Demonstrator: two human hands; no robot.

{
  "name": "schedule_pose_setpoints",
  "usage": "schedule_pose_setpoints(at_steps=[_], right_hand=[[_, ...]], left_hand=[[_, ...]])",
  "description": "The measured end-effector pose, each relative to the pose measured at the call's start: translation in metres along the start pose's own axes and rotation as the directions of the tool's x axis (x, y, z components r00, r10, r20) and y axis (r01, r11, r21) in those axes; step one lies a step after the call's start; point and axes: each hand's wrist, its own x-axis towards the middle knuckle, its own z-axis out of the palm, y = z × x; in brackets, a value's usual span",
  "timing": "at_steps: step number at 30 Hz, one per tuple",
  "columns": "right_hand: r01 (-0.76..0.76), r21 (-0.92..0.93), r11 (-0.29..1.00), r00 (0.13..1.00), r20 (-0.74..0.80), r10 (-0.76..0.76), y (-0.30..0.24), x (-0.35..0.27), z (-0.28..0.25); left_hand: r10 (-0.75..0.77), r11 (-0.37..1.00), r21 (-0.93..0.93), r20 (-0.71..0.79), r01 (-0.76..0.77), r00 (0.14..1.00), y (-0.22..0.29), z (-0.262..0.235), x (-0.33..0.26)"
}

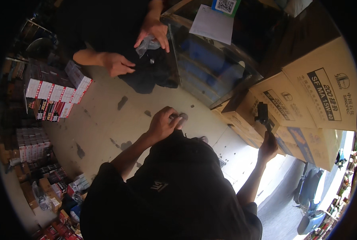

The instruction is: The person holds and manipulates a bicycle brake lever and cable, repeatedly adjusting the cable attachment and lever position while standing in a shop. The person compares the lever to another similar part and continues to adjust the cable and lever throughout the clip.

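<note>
My right hand [269,147] is raised at the right, its fingers closed round the lower end of a small black part with a blocky head [262,113]. The part is held upright in front of the open cardboard carton, and its exact kind is too dark to tell. In front of my body, my left hand [162,126] is closed, with fingertips and thumb pressed together. Whatever it may pinch is too small to make out against the greyish round shape behind the fingertips.
Across from me, a person's hand [154,33] holds a clear plastic bag [145,46]. A glass display case [210,68] stands beside them, with a paper sheet [212,24] on top. Large cartons [318,88] line the right. Stacked boxes [52,86] fill the left side.
</note>
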Motion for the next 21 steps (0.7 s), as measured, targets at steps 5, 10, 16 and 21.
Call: schedule_pose_setpoints(at_steps=[5,10,16,21], right_hand=[[0.026,0.071,0.997,0.998,0.054,-0.029,0.026,0.012,0.007],[0.072,0.048,0.996,0.996,0.048,-0.075,0.06,0.015,0.022],[0.088,-0.015,0.996,0.996,0.036,-0.087,0.04,0.025,0.011],[0.024,-0.016,1.0,0.999,0.03,-0.024,0.036,0.025,0.013]], left_hand=[[0.29,0.931,0.275,-0.153,-0.241,0.945,0.053,-0.036,-0.005],[0.339,0.797,0.556,-0.086,-0.237,0.937,0.079,-0.067,-0.01],[0.076,0.816,0.507,0.383,-0.278,0.921,0.068,-0.052,0.02],[-0.02,0.86,0.463,0.454,-0.216,0.891,0.073,-0.031,0.036]])
